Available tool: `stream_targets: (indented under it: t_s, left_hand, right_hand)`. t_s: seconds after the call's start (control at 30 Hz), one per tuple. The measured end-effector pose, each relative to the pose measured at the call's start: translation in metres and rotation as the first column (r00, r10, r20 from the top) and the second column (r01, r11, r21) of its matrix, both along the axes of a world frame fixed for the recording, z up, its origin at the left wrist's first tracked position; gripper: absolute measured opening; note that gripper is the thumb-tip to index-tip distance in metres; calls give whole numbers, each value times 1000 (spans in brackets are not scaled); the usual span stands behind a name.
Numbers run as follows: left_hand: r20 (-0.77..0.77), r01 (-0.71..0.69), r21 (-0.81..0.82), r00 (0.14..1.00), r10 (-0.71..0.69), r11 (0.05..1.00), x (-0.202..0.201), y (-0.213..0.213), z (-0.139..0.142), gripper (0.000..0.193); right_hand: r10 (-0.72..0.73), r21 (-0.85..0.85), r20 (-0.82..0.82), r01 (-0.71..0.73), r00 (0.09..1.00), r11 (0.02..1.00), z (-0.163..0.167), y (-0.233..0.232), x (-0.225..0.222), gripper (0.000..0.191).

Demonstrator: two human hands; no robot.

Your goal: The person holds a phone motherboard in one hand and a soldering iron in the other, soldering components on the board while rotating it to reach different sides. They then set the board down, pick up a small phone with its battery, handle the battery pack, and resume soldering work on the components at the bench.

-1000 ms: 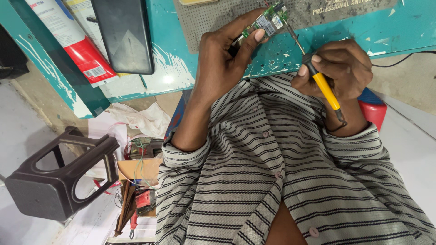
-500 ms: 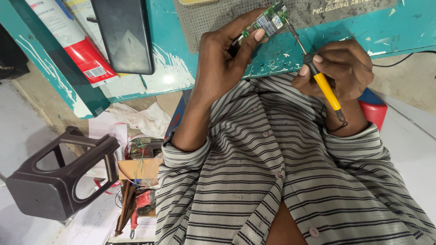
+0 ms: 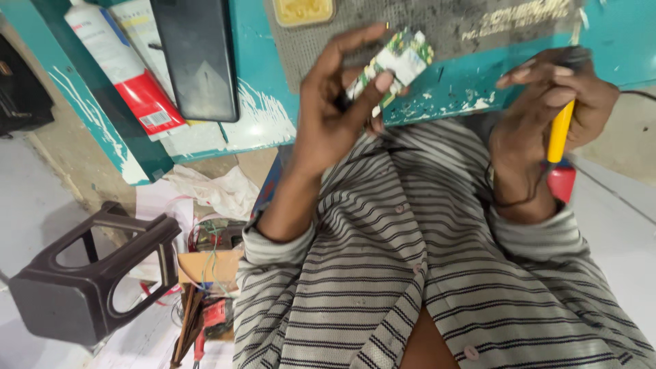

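Left hand point(image 3: 335, 116) pinched a small green circuit board point(image 3: 396, 61) between thumb and fingers, board tilted, held just above the table point(image 3: 273, 89) edge. Right hand point(image 3: 547, 102) at 3 o'clock of the board, well apart from it, fingers curled tight around a yellow-handled tool point(image 3: 559, 133); its tip was hidden by the fingers. Grey work mat point(image 3: 465, 27) at 12 o'clock of both hands, lying on the teal table. Yellow tray point(image 3: 303, 10) at the mat's 11 o'clock corner. Black phone point(image 3: 195, 58) at 9 o'clock of the left hand, flat on the table; white and red tube point(image 3: 126, 75) just beside it further out. Striped shirt point(image 3: 410, 273) at 6 o'clock. Dark plastic stool point(image 3: 89, 273) at 8 o'clock on the floor, wires and tools point(image 3: 205, 301) near it.
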State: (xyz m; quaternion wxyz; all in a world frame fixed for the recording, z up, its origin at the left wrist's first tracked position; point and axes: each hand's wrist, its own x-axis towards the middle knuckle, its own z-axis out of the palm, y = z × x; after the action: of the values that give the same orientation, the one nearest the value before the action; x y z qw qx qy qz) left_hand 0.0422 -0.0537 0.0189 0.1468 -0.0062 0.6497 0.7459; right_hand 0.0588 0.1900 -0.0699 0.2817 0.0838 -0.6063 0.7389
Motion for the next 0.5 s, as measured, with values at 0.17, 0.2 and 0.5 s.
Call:
stream_targets:
  t_s: [0.17, 0.2, 0.5]
  left_hand:
    - [-28, -103, 110, 994, 106, 989, 65, 2, 18, 43]
    - [-35, -118, 114, 992, 122, 986, 76, -2, 24, 43]
    - [-198, -121, 122, 970, 143, 985, 49, -1, 134, 34]
  right_hand:
    - [229, 178, 48, -234, 972, 956, 42, -15, 51, 46]
    - [258, 195, 61, -265, 964, 944, 53, -24, 59, 52]
    - [322, 210, -17, -311, 947, 927, 163, -44, 7, 63]
